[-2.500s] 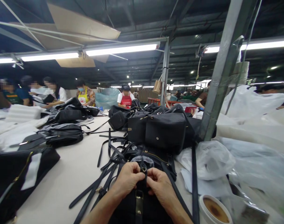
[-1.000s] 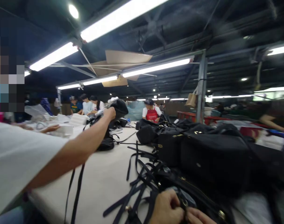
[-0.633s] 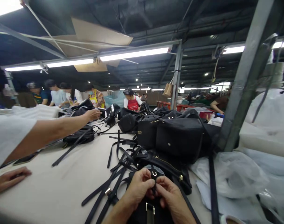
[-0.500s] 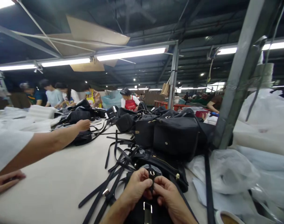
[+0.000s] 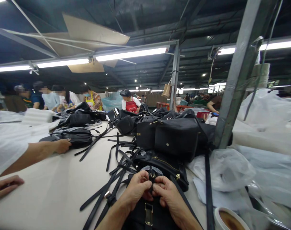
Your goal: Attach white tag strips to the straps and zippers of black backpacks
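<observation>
My left hand [image 5: 136, 189] and my right hand [image 5: 166, 192] meet at the bottom centre, both pinched on a narrow black strap [image 5: 151, 187] with a small gold ring at its top. The strap belongs to a black bag [image 5: 149, 217] lying right in front of me, with a gold buckle on its front. Loose black straps [image 5: 116, 166] fan out on the table to the left of my hands. A row of upright black bags [image 5: 176, 135] stands just beyond.
A co-worker's arm [image 5: 35, 152] reaches from the left to a flat black bag [image 5: 75, 136]; their other hand [image 5: 5, 186] rests on the pale table [image 5: 56, 188]. White plastic bags [image 5: 222, 169] and a grey post [image 5: 234, 80] lie right. A cup [image 5: 228, 219] sits bottom right. Other people work farther back.
The co-worker's outstretched arm has drawn back toward the near left, onto the flat black bag. My hands stay pinched on the strap; the view has swung back from the left.
</observation>
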Demonstrator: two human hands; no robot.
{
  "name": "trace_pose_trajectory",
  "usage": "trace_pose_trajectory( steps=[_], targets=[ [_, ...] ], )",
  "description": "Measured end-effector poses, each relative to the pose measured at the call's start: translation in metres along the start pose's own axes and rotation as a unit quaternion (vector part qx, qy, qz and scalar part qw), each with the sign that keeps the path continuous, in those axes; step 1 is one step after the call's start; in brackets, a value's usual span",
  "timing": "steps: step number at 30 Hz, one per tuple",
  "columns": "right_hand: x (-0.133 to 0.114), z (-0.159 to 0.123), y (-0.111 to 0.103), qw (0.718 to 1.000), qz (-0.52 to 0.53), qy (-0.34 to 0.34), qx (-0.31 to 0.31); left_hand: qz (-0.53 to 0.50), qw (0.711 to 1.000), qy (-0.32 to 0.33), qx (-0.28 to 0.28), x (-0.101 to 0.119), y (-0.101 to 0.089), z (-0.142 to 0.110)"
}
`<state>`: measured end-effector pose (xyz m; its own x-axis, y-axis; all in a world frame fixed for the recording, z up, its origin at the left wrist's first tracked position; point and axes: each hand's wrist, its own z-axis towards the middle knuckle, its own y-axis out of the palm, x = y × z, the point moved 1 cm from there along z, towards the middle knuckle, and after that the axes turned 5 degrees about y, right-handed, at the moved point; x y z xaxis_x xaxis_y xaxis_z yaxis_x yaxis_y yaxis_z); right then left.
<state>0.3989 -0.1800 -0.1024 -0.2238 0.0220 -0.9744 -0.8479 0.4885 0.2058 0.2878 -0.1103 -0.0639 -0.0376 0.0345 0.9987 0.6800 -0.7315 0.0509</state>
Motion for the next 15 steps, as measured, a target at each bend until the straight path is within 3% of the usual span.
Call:
trace_pose_trajectory(
  steps=[3,9,12,15],
  targets=[
    [-0.001,0.000,0.000,0.999,-0.028,-0.020,0.026,0.004,1.000,-0.001,0.013,-0.001,0.002,0.001],
    [-0.008,-0.009,0.004,0.975,-0.150,-0.128,0.099,-0.023,0.998,-0.044,0.041,-0.007,0.000,0.006],
    [-0.008,-0.012,0.006,0.949,-0.245,-0.175,0.093,-0.057,0.996,-0.054,0.047,-0.004,-0.006,0.006],
    [-0.006,-0.012,0.006,0.939,-0.277,-0.187,0.077,-0.047,0.998,-0.018,0.048,0.000,-0.007,0.004]
  ],
)
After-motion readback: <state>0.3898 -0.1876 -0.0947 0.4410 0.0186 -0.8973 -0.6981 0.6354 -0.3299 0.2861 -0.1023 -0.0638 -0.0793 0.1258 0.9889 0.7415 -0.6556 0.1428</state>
